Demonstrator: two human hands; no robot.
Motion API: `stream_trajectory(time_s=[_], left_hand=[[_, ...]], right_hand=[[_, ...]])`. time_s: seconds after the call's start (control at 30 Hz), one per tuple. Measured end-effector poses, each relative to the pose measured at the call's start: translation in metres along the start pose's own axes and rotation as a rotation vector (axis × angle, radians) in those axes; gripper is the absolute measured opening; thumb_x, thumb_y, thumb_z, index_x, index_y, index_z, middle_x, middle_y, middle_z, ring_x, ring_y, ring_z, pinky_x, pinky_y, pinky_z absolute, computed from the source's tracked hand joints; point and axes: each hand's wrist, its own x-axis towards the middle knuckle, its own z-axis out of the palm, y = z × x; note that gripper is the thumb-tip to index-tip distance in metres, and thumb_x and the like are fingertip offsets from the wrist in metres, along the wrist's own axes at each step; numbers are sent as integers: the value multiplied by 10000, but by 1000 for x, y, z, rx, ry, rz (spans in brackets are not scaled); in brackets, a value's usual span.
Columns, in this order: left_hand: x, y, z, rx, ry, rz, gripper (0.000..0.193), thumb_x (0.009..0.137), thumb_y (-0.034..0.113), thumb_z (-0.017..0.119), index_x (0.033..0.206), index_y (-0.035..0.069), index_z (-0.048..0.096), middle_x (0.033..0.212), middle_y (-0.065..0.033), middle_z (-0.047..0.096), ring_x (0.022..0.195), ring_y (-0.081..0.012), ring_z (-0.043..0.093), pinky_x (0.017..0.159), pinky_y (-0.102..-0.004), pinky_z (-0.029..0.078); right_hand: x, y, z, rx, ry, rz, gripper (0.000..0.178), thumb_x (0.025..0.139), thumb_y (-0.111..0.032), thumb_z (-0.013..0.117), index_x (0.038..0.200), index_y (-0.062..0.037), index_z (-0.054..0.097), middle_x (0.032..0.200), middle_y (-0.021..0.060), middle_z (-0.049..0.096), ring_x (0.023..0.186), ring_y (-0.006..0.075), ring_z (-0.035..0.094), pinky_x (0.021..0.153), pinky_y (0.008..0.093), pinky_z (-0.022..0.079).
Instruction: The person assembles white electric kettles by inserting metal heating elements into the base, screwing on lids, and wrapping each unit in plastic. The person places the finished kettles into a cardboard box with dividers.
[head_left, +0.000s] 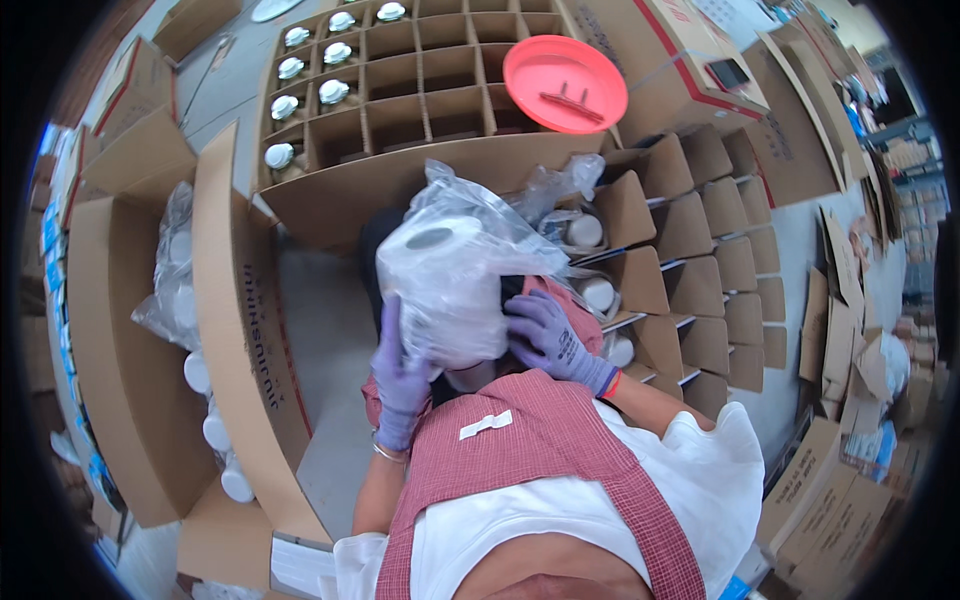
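A whitish bundle wrapped in clear plastic is held upright above my lap, with a round grey patch on its top. My left hand, in a purple glove, presses along its left side with the fingers pointing up. My right hand, gloved the same way, is closed against its lower right side. What lies inside the wrapping is blurred by the plastic. Loose film trails up and right, beside a white-lidded container in the divided carton on my right.
Ahead stands a divided carton with several silver-lidded bottles and a red dish holding thin red tools. An open carton on my left contains several white-lidded containers. A phone lies on a box.
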Motion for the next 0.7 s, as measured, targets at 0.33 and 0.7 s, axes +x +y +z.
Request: stream_trajectory(time_s=[0.33, 0.7], left_hand=[[107, 70, 77, 150, -160, 540, 336, 918, 68, 545, 1236, -28, 595, 1345, -201, 574, 1171, -307, 602, 1003, -391, 475], [50, 221, 205, -460, -1372, 659, 361, 972, 221, 587, 1290, 56, 628, 920, -25, 690, 802, -79, 619, 804, -272, 517]], right_hand=[[25, -68, -26, -195, 923, 338, 869, 624, -178, 865, 1376, -115, 432, 1427, 233, 365, 1266, 461, 455, 1031, 471, 444], [-139, -218, -242, 18, 553, 1582, 732, 690, -362, 799, 1323, -130, 515, 1001, 86, 654, 776, 138, 632, 543, 284, 515]])
